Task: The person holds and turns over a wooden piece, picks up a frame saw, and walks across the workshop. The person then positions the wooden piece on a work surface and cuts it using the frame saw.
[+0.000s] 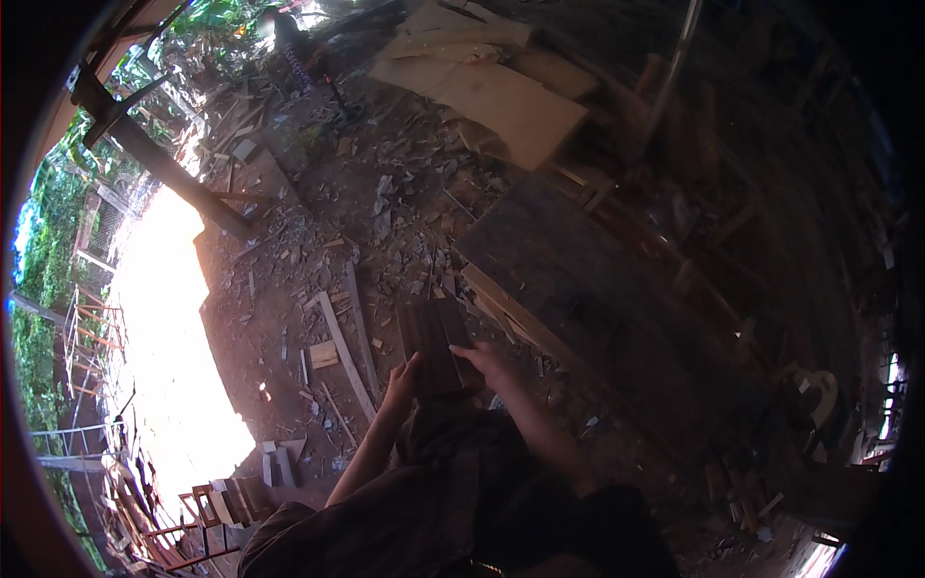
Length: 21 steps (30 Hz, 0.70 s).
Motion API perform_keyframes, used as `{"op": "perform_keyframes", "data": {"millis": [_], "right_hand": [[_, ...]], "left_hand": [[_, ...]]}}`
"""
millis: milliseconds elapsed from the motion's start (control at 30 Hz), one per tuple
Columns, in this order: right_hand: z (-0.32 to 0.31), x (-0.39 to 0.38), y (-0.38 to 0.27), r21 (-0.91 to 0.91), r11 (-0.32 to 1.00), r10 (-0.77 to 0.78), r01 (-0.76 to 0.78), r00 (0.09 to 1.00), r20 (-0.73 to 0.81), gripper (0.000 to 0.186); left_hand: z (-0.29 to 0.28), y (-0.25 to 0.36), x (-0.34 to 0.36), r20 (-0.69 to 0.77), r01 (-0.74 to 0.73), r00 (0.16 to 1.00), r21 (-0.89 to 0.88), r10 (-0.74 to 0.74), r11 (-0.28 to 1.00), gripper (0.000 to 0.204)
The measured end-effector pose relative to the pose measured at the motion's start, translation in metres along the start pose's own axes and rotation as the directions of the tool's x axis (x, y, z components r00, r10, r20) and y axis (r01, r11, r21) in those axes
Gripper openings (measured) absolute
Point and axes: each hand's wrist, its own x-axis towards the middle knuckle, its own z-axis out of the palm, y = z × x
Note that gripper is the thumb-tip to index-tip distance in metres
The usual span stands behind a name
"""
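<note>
I see both hands gripping a stack of dark wooden boards (436,345) held out in front: left hand (402,379) closed on its near left edge, right hand (485,363) on the near right (fingers partly hidden), just left of a dark workbench (578,279).

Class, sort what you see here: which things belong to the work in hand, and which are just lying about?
In hand:
dark boards, held at their near end by both hands
left hand
right hand

Lying about:
workbench
pale sheets
wood strips on the ground
small block
chair frames
</note>
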Motion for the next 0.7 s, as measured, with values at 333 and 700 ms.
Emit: {"op": "perform_keyframes", "data": {"millis": [333,700], "right_hand": [[-0.013,0.011,0.013,-0.026,0.996,-0.091,0.089,0.994,-0.067,0.047],[-0.206,-0.052,-0.017,-0.081,0.878,-0.366,0.471,0.554,-0.747,0.062]], "left_hand": [[0.009,-0.005,0.004,0.011,0.062,0.998,-0.058,-0.062,0.996,0.057],[-0.064,-0.045,0.011,-0.003,0.158,0.987,-0.044,-0.158,0.986,0.061]]}}
